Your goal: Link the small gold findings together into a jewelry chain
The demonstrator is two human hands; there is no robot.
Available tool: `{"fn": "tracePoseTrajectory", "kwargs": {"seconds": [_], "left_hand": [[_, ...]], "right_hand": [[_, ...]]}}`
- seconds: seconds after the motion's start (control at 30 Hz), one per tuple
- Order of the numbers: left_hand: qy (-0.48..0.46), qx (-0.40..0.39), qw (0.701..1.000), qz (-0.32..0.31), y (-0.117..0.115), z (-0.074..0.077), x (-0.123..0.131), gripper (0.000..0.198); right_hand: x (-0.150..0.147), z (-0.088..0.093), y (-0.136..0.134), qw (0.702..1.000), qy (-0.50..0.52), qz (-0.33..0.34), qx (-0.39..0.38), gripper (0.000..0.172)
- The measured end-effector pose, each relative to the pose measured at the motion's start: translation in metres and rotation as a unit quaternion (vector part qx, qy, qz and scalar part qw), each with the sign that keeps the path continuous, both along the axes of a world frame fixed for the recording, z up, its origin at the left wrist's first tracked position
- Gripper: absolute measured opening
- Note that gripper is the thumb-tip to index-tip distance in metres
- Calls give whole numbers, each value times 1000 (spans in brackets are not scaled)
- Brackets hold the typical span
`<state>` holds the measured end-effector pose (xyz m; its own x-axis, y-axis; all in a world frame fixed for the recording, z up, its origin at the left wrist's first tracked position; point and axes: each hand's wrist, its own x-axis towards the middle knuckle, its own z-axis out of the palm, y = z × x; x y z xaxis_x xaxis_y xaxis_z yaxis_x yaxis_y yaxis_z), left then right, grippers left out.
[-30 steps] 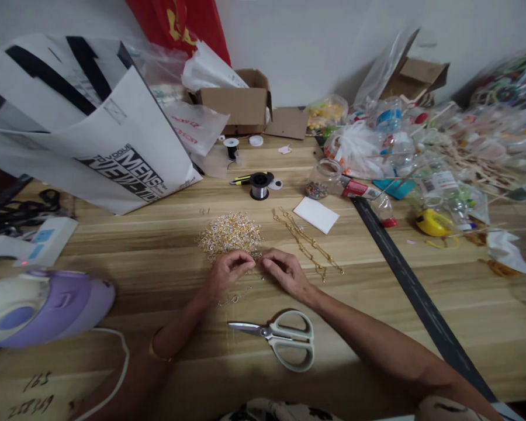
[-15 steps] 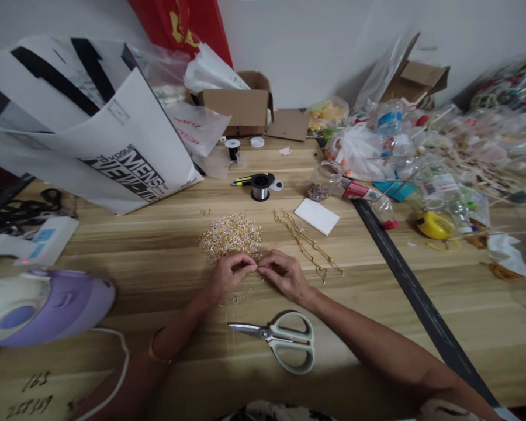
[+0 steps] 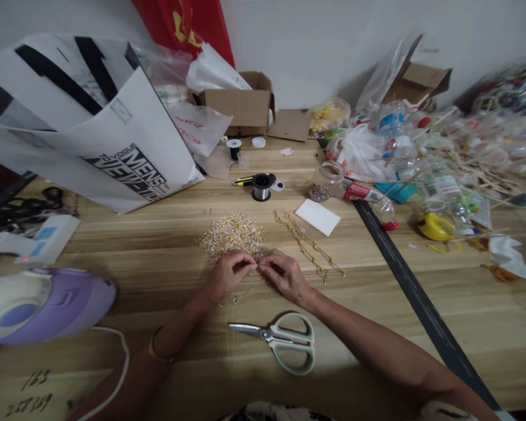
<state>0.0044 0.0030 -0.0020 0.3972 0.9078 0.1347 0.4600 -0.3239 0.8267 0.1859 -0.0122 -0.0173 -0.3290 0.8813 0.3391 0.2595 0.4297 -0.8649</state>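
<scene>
My left hand (image 3: 228,273) and my right hand (image 3: 286,275) meet fingertip to fingertip on the wooden table (image 3: 158,257), both pinched on a tiny piece too small to name. Just beyond them lies a heap of small gold and silver links (image 3: 231,234). A short chain piece (image 3: 234,299) trails on the wood under my left hand. Two finished gold chains (image 3: 309,242) lie to the right of the heap. Pale green scissors (image 3: 280,340) rest shut, near my wrists.
A big white printed bag (image 3: 92,128) lies at the left, a purple and white appliance (image 3: 44,304) at the near left. Thread spools (image 3: 261,186), a white card (image 3: 318,217), a bead jar (image 3: 324,180), cardboard boxes and heaped plastic bags crowd the back and right. A dark strip (image 3: 412,286) crosses the table's right side.
My fingertips have drawn together: a small gap between the two hands a second ago has closed. Nothing else on the table has moved.
</scene>
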Motion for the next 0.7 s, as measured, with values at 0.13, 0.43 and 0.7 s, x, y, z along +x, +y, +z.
{"fn": "tracePoseTrajectory", "kwargs": {"seconds": [0.13, 0.43, 0.7], "left_hand": [[6, 18, 999, 26, 3, -1, -3, 12], [9, 89, 993, 76, 12, -4, -10, 10], [86, 190, 978, -2, 10, -3, -9, 8]], "right_hand": [[1, 0, 1, 1000, 7, -24, -15, 17], [2, -4, 5, 980, 113, -90, -134, 17], [1, 0, 6, 972, 135, -101, -164, 19]]}}
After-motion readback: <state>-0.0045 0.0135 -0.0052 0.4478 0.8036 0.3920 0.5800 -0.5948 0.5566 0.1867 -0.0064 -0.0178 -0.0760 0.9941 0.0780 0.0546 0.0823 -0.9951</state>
